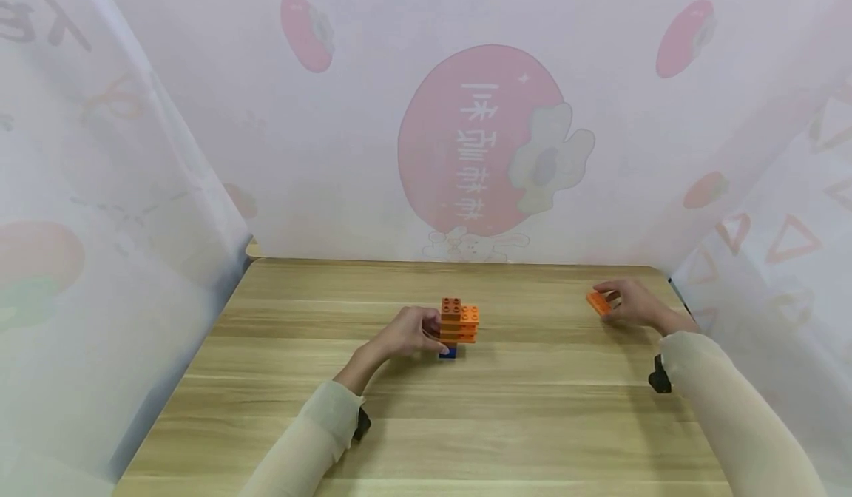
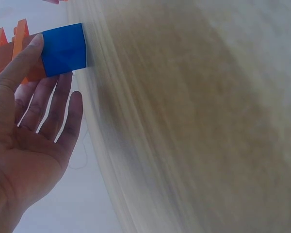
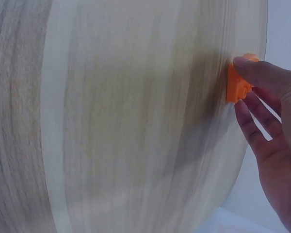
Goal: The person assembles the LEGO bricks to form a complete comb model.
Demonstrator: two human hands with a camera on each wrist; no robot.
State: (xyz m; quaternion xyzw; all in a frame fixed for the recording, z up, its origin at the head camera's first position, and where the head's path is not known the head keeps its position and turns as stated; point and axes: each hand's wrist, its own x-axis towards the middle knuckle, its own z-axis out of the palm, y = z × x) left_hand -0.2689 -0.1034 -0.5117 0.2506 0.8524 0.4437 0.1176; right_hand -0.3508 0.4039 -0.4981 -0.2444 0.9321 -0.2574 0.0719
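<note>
A stack of toy building bricks [image 1: 469, 316] stands near the middle of the table, with a blue brick [image 2: 64, 50] at its bottom and brown and orange bricks above. Orange plates jut out to the right from the stack. My left hand [image 1: 406, 332] holds the stack low down from its left side, the thumb against a brown brick just above the blue one. Toward the back right, my right hand [image 1: 632, 303] pinches a flat orange brick [image 1: 598, 303] between thumb and fingers. That brick is studded and lies at or very close to the tabletop.
The wood-grain table [image 1: 532, 423] extends around both hands. Pale printed curtains [image 1: 346, 164] hang behind it and along both sides. Dark wrist devices [image 1: 660, 376] sit at the sleeve cuffs.
</note>
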